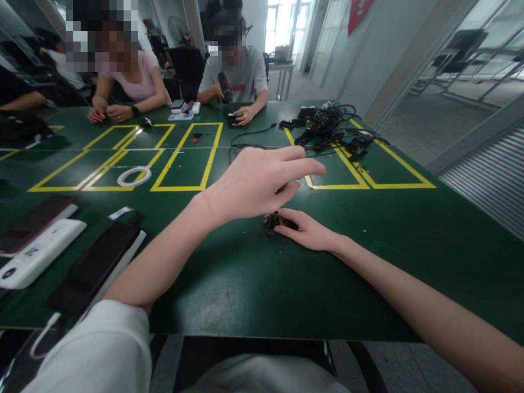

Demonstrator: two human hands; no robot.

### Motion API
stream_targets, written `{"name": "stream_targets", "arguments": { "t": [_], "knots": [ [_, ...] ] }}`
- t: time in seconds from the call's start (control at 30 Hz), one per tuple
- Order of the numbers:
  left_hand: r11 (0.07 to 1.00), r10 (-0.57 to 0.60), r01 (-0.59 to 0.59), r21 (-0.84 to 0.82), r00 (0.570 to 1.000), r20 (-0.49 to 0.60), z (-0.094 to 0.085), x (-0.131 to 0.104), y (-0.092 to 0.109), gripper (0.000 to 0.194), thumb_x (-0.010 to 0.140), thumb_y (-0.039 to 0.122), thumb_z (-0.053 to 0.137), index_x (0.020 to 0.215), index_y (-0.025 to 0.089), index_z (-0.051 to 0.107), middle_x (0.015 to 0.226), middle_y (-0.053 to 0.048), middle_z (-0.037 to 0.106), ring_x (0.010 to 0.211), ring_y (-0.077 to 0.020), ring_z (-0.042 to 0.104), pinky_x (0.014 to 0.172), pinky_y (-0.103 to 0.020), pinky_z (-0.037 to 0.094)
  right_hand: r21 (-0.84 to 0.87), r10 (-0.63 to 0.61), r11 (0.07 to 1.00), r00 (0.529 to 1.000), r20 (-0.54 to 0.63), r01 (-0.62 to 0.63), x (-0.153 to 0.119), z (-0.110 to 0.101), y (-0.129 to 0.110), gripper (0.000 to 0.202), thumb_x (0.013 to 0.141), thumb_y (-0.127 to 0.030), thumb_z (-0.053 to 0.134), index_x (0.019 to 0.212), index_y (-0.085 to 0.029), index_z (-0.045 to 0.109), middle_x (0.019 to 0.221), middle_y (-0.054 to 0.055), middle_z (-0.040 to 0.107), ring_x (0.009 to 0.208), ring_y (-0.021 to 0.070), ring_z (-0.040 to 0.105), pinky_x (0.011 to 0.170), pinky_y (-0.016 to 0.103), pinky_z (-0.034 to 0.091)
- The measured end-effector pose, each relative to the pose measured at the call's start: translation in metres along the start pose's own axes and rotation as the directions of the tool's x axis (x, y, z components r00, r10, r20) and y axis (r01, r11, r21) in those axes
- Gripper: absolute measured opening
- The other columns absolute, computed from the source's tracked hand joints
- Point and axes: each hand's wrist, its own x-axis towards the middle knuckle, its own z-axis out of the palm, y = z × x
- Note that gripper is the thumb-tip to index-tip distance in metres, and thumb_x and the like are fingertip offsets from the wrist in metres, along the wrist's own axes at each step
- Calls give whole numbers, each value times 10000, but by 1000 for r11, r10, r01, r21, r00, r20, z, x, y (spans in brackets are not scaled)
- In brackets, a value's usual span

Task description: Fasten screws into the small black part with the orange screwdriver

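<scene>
My left hand [262, 180] is raised over the middle of the table, its fingers bent and apart, with nothing visible in them. Lower and a little to the right, my right hand [311, 230] rests by the table top with thumb and fingers closed on a small black round part [271, 222]. A short dark stub stands up from that part, and my fingers cover its right side. I cannot make out its exact kind. The left hand hangs above the part, apart from it.
The green table [229, 289] carries yellow tape outlines, a white tape ring [134, 176] and a tangle of black cables [327, 124]. A white power strip [41, 254] and a black phone-like device [96, 262] lie at left. Across the table, one person holds a power drill [225, 87].
</scene>
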Motion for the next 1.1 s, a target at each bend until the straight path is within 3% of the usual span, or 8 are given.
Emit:
{"name": "stream_targets", "arguments": {
  "t": [0.17,0.37,0.53,0.73,0.9,1.1],
  "knots": [
    [998,53,-52,30,998,-27,1,1,-1,387,857,116,499,1186,210,681,1113,-77,682,1035,-231,621,850,-355,488,-20,-13,1000,1000,-21,13,1,0,-2,243,1010,-411,550,979,-184,632,828,42,644,753,205,576,711,336,461],
    [999,5,-4,39,1000,-12,1,-1,0,397,911,143,498,1269,256,628,1191,-56,650,944,-185,647,733,-306,488,7,1,1000,1000,-2,-1,0,-1,-5,236,1011,-411,545,989,-192,631,881,57,669,776,212,583,733,347,471],
    [998,13,-13,66,1000,-6,0,3,4,446,876,126,488,1281,259,620,1214,-81,654,1135,-256,629,901,-393,520,20,9,1000,1000,-30,-8,0,0,-2,285,1002,-457,545,885,-203,601,778,33,610,721,211,554,699,347,443],
    [999,-10,9,51,1000,25,-1,1,4,449,915,144,457,1328,259,592,1193,-58,665,976,-197,677,778,-315,513,28,15,1000,1000,3,-15,0,-1,-3,274,1010,-448,537,966,-197,637,857,50,658,756,215,579,726,356,465],
    [998,22,-22,55,1000,-1,-1,2,4,482,861,103,472,1288,273,617,1180,-76,673,1075,-260,658,868,-392,522,7,4,1000,1000,-20,-3,0,-1,-4,288,1009,-461,540,940,-200,638,793,36,628,728,213,566,696,347,460],
    [998,-11,9,66,1000,24,-1,1,5,439,910,161,464,1314,268,599,1199,-66,651,968,-211,666,748,-328,504,27,17,999,1000,-2,-17,-1,-2,-4,278,1010,-449,546,957,-194,643,826,47,645,745,218,573,715,352,466]
  ]
}}
